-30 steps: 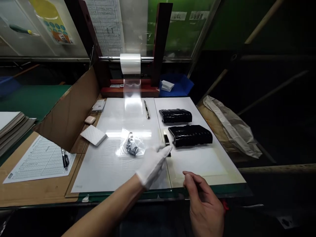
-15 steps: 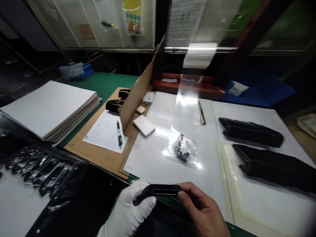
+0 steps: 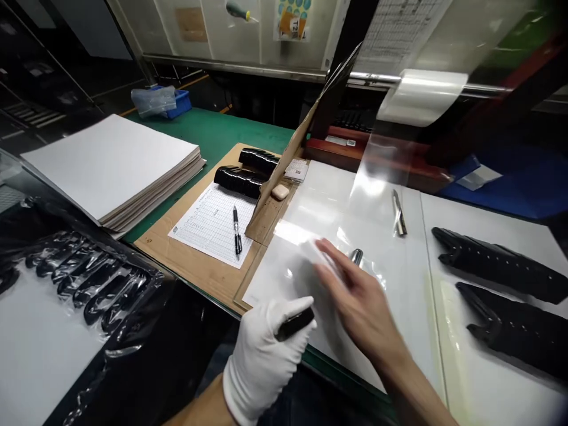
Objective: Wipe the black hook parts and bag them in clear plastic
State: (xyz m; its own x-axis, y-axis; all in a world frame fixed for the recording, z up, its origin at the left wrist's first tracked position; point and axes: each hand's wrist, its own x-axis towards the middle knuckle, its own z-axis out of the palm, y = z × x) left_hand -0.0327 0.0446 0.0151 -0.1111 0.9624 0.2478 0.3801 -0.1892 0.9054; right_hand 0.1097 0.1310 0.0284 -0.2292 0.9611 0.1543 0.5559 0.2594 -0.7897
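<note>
My left hand (image 3: 261, 355), in a white glove, is closed around a small black plastic part (image 3: 295, 323) near the front edge of the white work mat (image 3: 399, 278). My bare right hand (image 3: 355, 293) reaches forward over the mat with its fingers stretched out, blurred by motion. Its fingertips are at a white foam pad (image 3: 310, 248) and close to a clear plastic bag with a metal piece (image 3: 356, 255) in it.
Two long black ribbed parts (image 3: 501, 266) lie on the right of the mat, a utility knife (image 3: 398, 213) beyond. Clear film roll (image 3: 421, 97) hangs on a rod. To the left are a cardboard flap (image 3: 288, 171), pen (image 3: 236, 228) on form, stacked sheets (image 3: 110, 165), tray of black parts (image 3: 89, 284).
My right hand has let go of the black part and reached out over the mat to the foam pad. The left hand keeps the part. The view has swung further left.
</note>
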